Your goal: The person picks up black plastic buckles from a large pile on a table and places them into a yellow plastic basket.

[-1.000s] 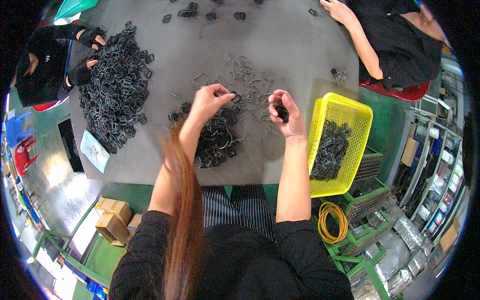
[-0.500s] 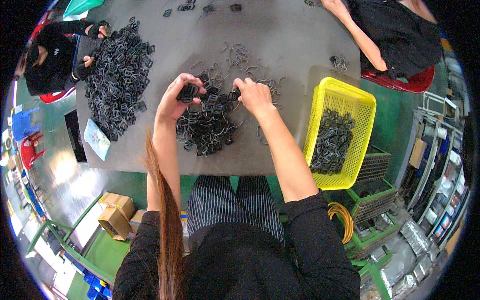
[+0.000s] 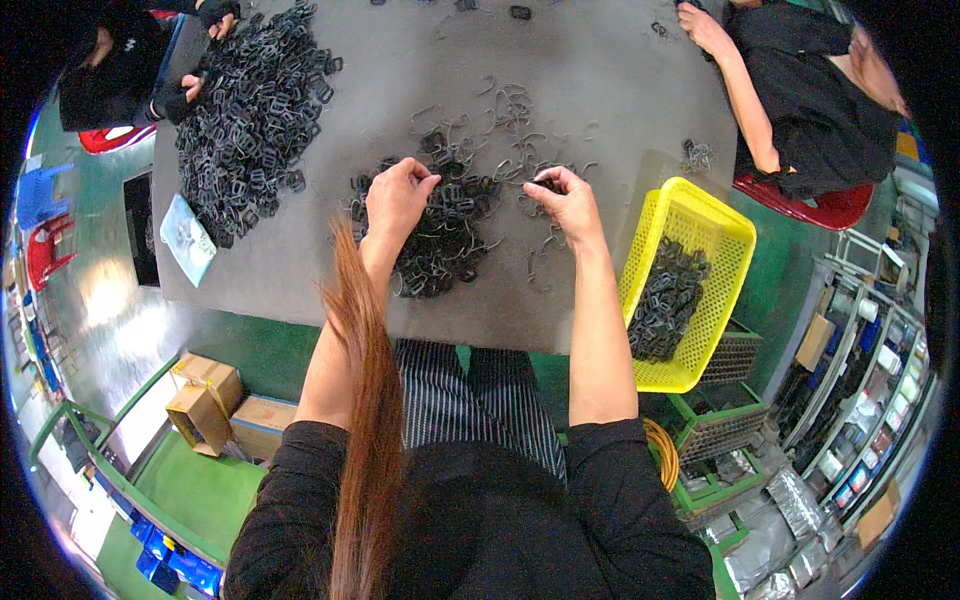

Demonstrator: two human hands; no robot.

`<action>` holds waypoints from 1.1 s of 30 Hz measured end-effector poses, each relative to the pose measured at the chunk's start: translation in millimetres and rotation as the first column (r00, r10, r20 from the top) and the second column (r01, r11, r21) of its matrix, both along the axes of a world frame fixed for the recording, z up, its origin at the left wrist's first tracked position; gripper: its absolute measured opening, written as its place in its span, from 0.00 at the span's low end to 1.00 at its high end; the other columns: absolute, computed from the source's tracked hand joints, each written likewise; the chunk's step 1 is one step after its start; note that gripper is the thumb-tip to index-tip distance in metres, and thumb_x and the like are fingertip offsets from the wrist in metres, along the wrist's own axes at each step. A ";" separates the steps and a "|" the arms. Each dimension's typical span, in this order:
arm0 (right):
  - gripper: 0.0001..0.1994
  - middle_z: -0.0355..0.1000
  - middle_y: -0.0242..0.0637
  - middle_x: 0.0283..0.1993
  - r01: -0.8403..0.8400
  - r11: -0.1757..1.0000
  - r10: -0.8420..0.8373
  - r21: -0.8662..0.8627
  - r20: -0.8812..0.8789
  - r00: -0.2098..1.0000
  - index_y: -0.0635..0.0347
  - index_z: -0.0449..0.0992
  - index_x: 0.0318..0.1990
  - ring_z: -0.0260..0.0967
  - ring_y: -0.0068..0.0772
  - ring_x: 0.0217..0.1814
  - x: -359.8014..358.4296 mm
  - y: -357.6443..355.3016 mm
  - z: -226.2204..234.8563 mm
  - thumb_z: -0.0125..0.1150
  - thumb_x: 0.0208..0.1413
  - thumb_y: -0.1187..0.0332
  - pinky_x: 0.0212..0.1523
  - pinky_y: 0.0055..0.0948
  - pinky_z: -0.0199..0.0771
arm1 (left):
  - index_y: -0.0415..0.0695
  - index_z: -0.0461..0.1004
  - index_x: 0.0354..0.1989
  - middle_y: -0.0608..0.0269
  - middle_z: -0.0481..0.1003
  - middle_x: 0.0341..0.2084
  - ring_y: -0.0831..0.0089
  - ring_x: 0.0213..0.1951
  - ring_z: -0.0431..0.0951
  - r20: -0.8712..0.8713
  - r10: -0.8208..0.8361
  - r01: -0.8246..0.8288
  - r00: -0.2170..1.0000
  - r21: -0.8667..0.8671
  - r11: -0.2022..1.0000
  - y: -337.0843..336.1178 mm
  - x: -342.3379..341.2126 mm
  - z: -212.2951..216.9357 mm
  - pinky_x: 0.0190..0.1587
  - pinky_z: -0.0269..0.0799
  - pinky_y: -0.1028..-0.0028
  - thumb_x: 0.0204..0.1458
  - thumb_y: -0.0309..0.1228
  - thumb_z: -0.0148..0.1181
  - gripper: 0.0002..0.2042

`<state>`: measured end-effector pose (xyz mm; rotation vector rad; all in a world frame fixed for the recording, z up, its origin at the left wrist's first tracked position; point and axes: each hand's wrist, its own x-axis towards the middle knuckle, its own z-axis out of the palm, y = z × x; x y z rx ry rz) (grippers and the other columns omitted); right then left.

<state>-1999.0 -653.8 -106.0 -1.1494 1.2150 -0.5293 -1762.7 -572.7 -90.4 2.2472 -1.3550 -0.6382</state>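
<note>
A heap of small black plastic buckles (image 3: 440,255) lies in front of me on the grey table, with thin curly strips of trim mixed in. My left hand (image 3: 396,204) is over the heap's left part, its fingers closed with thumb and forefinger together; what they hold, if anything, is hidden. To the right of the heap, my right hand (image 3: 572,208) pinches a small black buckle (image 3: 546,184) between thumb and fingers. Loose curly plastic scraps (image 3: 512,108) are scattered beyond and beside my hands.
On the right stands a yellow perforated basket (image 3: 736,275), partly filled with black buckles (image 3: 668,300). A larger buckle pile (image 3: 250,120) covers the table's left side, near a co-worker's gloved hands (image 3: 192,86). Another co-worker's arm (image 3: 745,100) rests at the far right. A pale plastic packet (image 3: 187,242) lies at the left edge.
My left hand has turned over from cupping several buckles, its palm now toward the heap. My right hand has moved right, away from the heap. The view has shifted slightly.
</note>
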 end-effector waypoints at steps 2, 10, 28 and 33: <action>0.10 0.70 0.28 0.24 -0.036 0.997 0.022 -0.065 -0.201 0.979 0.59 0.76 0.32 0.63 0.19 0.25 -0.2 -3.3 -0.9 0.66 0.45 0.64 0.27 0.21 0.63 | 0.43 0.74 0.27 0.59 0.73 0.18 0.63 0.23 0.74 0.033 -0.013 0.013 0.999 -0.026 1.000 2.0 -0.6 0.2 0.27 0.68 0.67 0.42 0.41 0.64 0.14; 0.16 0.71 0.29 0.28 -0.043 0.992 0.049 0.118 -0.049 0.998 0.59 0.74 0.41 0.61 0.15 0.21 -4.7 5.0 9.0 0.66 0.45 0.64 0.19 0.17 0.60 | 0.43 0.72 0.27 0.59 0.73 0.21 0.62 0.27 0.74 0.027 -0.162 0.159 0.986 0.074 0.984 0.5 -18.3 -14.5 0.31 0.69 0.66 0.38 0.40 0.67 0.15; 0.28 0.68 0.27 0.26 0.037 0.900 -0.096 0.435 0.114 0.989 0.56 0.61 0.55 0.57 0.12 0.18 -12.9 11.0 32.6 0.64 0.45 0.70 0.13 0.13 0.47 | 0.47 0.73 0.38 0.60 0.72 0.23 0.64 0.27 0.74 0.006 -0.205 0.205 0.979 -0.006 0.979 -29.3 5.3 -1.9 0.32 0.69 0.69 0.43 0.37 0.64 0.14; 0.15 0.62 0.22 0.23 -0.060 0.857 -0.242 0.512 0.502 0.830 0.59 0.70 0.48 0.55 0.12 0.18 -19.7 10.5 40.8 0.57 0.50 0.71 0.14 0.11 0.47 | 0.47 0.73 0.40 0.60 0.73 0.29 0.60 0.31 0.74 0.147 -0.263 0.278 0.954 -0.093 0.956 -26.4 5.1 -11.9 0.34 0.70 0.66 0.47 0.36 0.59 0.13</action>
